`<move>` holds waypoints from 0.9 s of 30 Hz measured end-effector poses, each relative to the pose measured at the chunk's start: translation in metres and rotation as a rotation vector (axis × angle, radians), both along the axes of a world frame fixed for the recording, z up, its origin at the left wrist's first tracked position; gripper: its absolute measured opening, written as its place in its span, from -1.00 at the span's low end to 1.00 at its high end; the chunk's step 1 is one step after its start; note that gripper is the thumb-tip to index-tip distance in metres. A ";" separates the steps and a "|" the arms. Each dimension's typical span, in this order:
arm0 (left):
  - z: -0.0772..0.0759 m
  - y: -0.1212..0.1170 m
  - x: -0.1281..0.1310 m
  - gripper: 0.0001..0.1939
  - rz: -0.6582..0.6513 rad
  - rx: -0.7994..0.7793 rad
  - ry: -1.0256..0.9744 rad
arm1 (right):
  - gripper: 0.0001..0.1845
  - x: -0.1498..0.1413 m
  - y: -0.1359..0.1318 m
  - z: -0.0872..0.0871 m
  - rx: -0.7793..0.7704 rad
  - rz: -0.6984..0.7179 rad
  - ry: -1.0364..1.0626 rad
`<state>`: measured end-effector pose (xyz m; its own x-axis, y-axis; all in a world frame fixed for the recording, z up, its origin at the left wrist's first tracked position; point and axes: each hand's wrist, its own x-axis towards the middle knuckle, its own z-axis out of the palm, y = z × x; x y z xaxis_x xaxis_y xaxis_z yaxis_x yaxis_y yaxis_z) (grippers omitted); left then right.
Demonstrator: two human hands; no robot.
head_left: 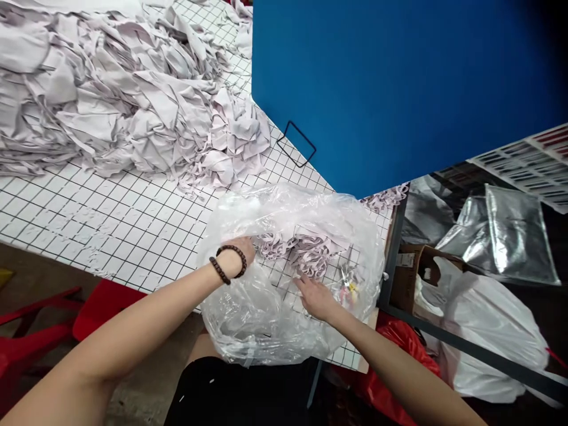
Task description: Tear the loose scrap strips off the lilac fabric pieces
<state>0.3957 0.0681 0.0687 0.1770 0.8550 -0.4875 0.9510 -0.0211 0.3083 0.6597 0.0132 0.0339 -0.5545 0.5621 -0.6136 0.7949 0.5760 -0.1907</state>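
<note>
One clear bag [242, 302] on the tabletop [119, 216], spread wide, with the ruffled cloth [316, 255] in the middle of it: I count two bunched clumps, can't tell if they're joined. One pair of snips [349, 289] just right of that, one wire frame [302, 134] by the one blue board [390, 89], and one big heap [133, 112] of pale scraps, way too many to count. Left arm's stretched forward, two beaded loops on the wrist, left hand [245, 249] at the cloth's left side, fingers hidden so can't tell its grip. Right arm angles in, palm down, right hand's [316, 296] fingers half bent at the near edge, can't tell if they're pinching
</note>
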 end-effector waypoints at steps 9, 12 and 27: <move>0.035 -0.066 -0.044 -0.65 0.214 0.494 -0.347 | -0.29 -0.093 0.023 -0.037 -0.132 -0.990 0.569; 0.026 -0.074 -0.067 -0.34 0.570 0.664 -0.226 | -0.44 -0.121 0.034 -0.036 -0.258 -1.463 0.830; -0.096 0.012 -0.145 -0.44 0.989 -0.367 -1.345 | -0.68 -0.151 0.124 -0.033 -0.485 -2.447 1.300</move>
